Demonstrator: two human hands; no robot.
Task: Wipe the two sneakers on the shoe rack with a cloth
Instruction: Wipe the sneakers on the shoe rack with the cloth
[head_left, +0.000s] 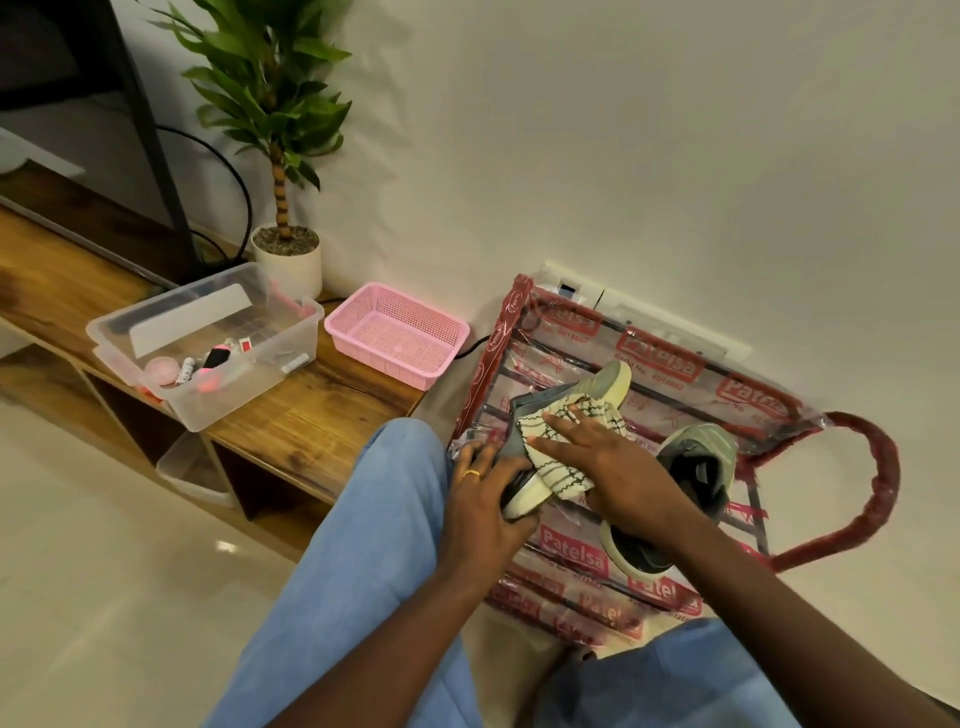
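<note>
on shoe rack (500, 358): left hand (485, 501) grips sneaker (608, 383); right hand (610, 462) flat, pressing cloth (558, 480).

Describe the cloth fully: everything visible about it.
The cloth is cream with thin dark stripes, a soft woven fabric, crumpled. It lies draped over the middle of the sneaker on the plastic-wrapped shoe rack, one end hanging toward the heel. The right hand presses on it with straight, spread fingers; the left hand grips the sneaker's heel beside it.
</note>
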